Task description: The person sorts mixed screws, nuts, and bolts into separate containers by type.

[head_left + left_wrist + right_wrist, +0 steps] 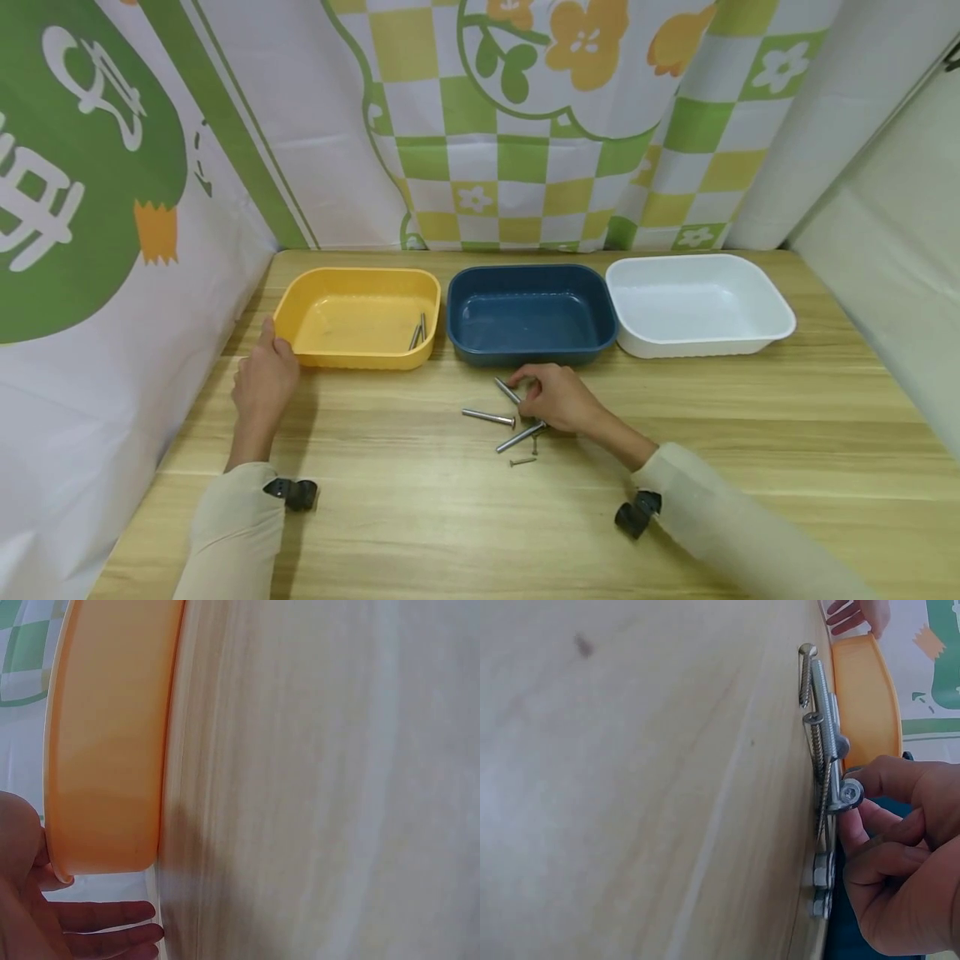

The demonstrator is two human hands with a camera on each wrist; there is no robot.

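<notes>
My left hand (265,379) pinches the rim of the yellow bin (360,360) at its near left corner. In the left wrist view the other fingers (109,915) stretch out below that rim. My right hand (557,398) is in front of the blue bin (532,357), thumb and fingertips at a long silver bolt (506,389) that it pinches. The bolt's round head (850,793) shows beside the fingertips in the right wrist view. Close by lie another bolt (487,417), a third bolt (519,438) and a small screw (522,461).
Inside the yellow bin, slim metal pieces (417,332) lie at the right end. A white bin (701,343) stands right of the blue one, all three in a row along the back of the wooden table (390,508). Printed cloth (525,192) hangs behind.
</notes>
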